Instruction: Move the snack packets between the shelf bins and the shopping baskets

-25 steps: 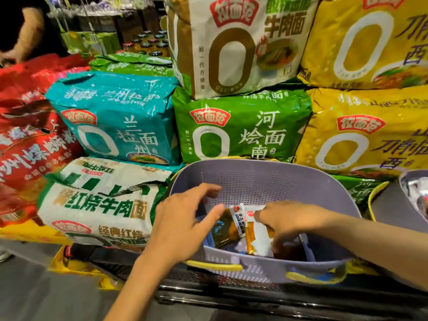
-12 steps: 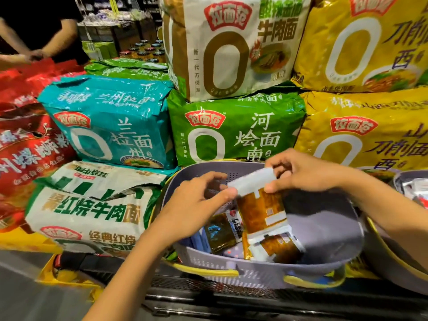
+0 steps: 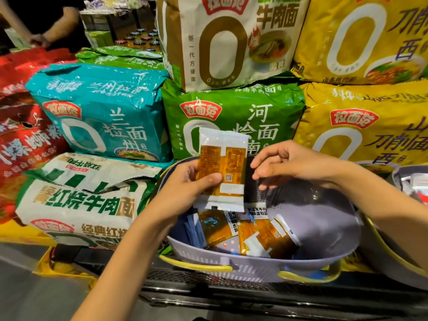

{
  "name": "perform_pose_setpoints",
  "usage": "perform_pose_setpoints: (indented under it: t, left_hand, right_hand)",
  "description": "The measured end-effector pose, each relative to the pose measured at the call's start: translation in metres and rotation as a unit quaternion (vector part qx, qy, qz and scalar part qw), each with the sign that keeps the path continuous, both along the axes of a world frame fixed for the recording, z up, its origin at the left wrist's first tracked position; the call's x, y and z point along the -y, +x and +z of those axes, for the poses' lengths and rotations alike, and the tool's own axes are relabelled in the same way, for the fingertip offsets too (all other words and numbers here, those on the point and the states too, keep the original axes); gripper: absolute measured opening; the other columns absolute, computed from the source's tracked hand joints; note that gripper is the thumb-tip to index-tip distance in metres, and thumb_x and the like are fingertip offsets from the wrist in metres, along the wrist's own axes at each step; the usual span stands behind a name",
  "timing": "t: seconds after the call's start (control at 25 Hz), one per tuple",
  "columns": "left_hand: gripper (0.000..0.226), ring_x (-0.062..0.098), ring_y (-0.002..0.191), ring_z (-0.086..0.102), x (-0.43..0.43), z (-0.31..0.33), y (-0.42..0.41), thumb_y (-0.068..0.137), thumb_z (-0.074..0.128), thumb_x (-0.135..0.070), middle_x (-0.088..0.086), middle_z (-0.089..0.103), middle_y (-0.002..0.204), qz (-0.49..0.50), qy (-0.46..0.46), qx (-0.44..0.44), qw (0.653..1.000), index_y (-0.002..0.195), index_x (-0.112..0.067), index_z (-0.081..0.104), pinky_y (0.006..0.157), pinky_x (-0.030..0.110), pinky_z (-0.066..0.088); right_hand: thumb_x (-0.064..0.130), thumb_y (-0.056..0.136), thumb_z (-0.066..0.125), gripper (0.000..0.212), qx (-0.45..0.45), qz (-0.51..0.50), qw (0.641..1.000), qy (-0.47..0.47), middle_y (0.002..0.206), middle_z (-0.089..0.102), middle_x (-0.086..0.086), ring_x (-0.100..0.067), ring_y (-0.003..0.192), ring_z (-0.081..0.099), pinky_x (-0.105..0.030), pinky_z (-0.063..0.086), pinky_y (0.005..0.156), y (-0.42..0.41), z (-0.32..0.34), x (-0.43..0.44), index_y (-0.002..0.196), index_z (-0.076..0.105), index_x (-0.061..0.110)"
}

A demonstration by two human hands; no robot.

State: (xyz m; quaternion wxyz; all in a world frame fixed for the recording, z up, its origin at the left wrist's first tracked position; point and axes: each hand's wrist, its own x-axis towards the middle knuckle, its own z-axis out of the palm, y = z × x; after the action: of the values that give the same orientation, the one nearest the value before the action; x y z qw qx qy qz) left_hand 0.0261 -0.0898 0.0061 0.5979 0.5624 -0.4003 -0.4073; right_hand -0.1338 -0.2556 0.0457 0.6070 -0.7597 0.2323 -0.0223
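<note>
My left hand [image 3: 187, 184] holds an orange-and-white snack packet [image 3: 223, 167] upright above a lilac basket [image 3: 324, 230] with yellow handles, thumb across the packet's lower front. My right hand [image 3: 289, 162] hovers just right of the packet, fingers loosely bent and holding nothing. Several more orange and white packets [image 3: 261, 237] lie in the bottom of the basket, beside a blue one [image 3: 193, 230].
Big noodle multipacks are stacked behind and left of the basket: teal [image 3: 102, 112], green [image 3: 231, 117], yellow [image 3: 366, 126], white-green [image 3: 83, 200], red [image 3: 20, 135]. A second basket [image 3: 393, 258] with packets sits at the right edge. Another person's arms [image 3: 46, 33] show at top left.
The packet has passed from both hands into my left hand alone and has been raised and turned upright. My right hand has let go and drawn slightly right.
</note>
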Motion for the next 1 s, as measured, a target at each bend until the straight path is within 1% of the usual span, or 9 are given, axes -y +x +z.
perform_pose_setpoints:
  t: [0.08, 0.24, 0.32, 0.4, 0.6, 0.72, 0.8, 0.88, 1.0]
  left_hand:
    - [0.025, 0.014, 0.084, 0.071, 0.000, 0.000, 0.003, 0.076, 0.063, -0.013, 0.004, 0.074, 0.094, 0.028, 0.006, -0.020, 0.999, 0.100, -0.008, 0.065, 0.073, 0.021, 0.055]
    - [0.032, 0.018, 0.087, 0.070, 0.001, 0.000, 0.003, 0.071, 0.064, -0.019, 0.008, 0.073, 0.099, 0.044, 0.012, -0.026, 0.999, 0.101, -0.009, 0.066, 0.079, 0.025, 0.056]
    - [0.030, 0.017, 0.086, 0.071, 0.001, 0.001, 0.002, 0.071, 0.064, -0.018, 0.006, 0.074, 0.098, 0.044, 0.014, -0.027, 0.999, 0.100, -0.010, 0.066, 0.078, 0.025, 0.056]
    - [0.026, 0.014, 0.085, 0.070, 0.001, 0.002, 0.001, 0.075, 0.063, -0.012, 0.002, 0.074, 0.093, 0.045, 0.011, -0.029, 0.999, 0.101, -0.012, 0.064, 0.076, 0.022, 0.056]
    - [0.026, 0.007, 0.076, 0.067, 0.001, 0.006, -0.001, 0.088, 0.052, 0.005, -0.007, 0.072, 0.081, 0.061, 0.017, -0.019, 0.998, 0.096, -0.018, 0.061, 0.076, 0.021, 0.053]
    - [0.026, 0.009, 0.074, 0.066, 0.002, 0.008, -0.001, 0.091, 0.046, 0.002, -0.006, 0.072, 0.078, 0.061, 0.031, -0.048, 0.997, 0.094, -0.017, 0.063, 0.077, 0.025, 0.052]
    - [0.025, 0.007, 0.067, 0.065, 0.002, 0.010, 0.000, 0.091, 0.044, 0.000, -0.005, 0.071, 0.073, 0.060, 0.043, -0.062, 0.995, 0.092, -0.016, 0.063, 0.069, 0.021, 0.052]
    - [0.023, 0.006, 0.059, 0.063, 0.001, 0.012, -0.001, 0.091, 0.042, -0.003, -0.005, 0.069, 0.068, 0.048, 0.058, -0.075, 0.994, 0.089, -0.015, 0.062, 0.056, 0.016, 0.050]
    - [0.019, 0.010, 0.056, 0.061, -0.001, 0.015, -0.002, 0.092, 0.044, -0.016, -0.001, 0.068, 0.070, 0.035, 0.107, -0.132, 0.985, 0.094, -0.014, 0.062, 0.054, 0.018, 0.048]
  right_hand:
    - [0.019, 0.070, 0.079, 0.030, -0.109, 0.096, 0.980, -0.138, 0.085, 0.065, -0.015, -0.011, 0.070, 0.060, -0.015, 0.049, 0.066, 0.004, -0.016, 0.006, 0.096, 0.065, 0.012]
    - [0.033, 0.070, 0.080, 0.043, -0.314, 0.303, 0.802, -0.407, 0.102, 0.065, 0.000, -0.015, 0.090, 0.058, -0.029, 0.046, 0.075, 0.011, -0.060, -0.014, 0.108, 0.062, 0.021]
    - [0.032, 0.071, 0.076, 0.038, -0.330, 0.347, 0.747, -0.461, 0.102, 0.061, -0.005, -0.023, 0.095, 0.055, -0.036, 0.046, 0.076, 0.011, -0.072, -0.021, 0.103, 0.060, 0.019]
    - [0.025, 0.075, 0.070, 0.025, -0.316, 0.352, 0.733, -0.490, 0.100, 0.060, -0.008, -0.026, 0.095, 0.055, -0.039, 0.047, 0.075, 0.010, -0.075, -0.021, 0.096, 0.060, 0.015]
    - [0.024, 0.075, 0.073, 0.020, -0.328, 0.325, 0.763, -0.451, 0.083, 0.058, 0.003, -0.015, 0.081, 0.051, -0.029, 0.038, 0.062, 0.012, -0.066, -0.014, 0.087, 0.058, 0.019]
    - [0.016, 0.084, 0.069, 0.007, -0.221, 0.216, 0.907, -0.285, 0.066, 0.062, 0.017, 0.004, 0.063, 0.056, -0.012, 0.040, 0.061, 0.012, -0.045, -0.003, 0.089, 0.064, 0.015]
    - [-0.001, 0.084, 0.064, 0.017, -0.031, 0.052, 0.988, -0.144, 0.085, 0.068, 0.002, -0.003, 0.068, 0.063, -0.014, 0.049, 0.068, 0.013, -0.025, -0.003, 0.092, 0.063, 0.014]
    - [-0.010, 0.076, 0.068, 0.045, 0.125, -0.027, 0.985, -0.115, 0.108, 0.064, -0.006, -0.011, 0.083, 0.067, -0.017, 0.054, 0.072, 0.011, -0.007, -0.006, 0.105, 0.059, 0.023]
    - [0.006, 0.071, 0.076, 0.047, 0.219, 0.033, 0.937, -0.270, 0.118, 0.065, 0.004, -0.003, 0.109, 0.061, -0.018, 0.048, 0.092, 0.019, 0.006, -0.018, 0.112, 0.062, 0.025]
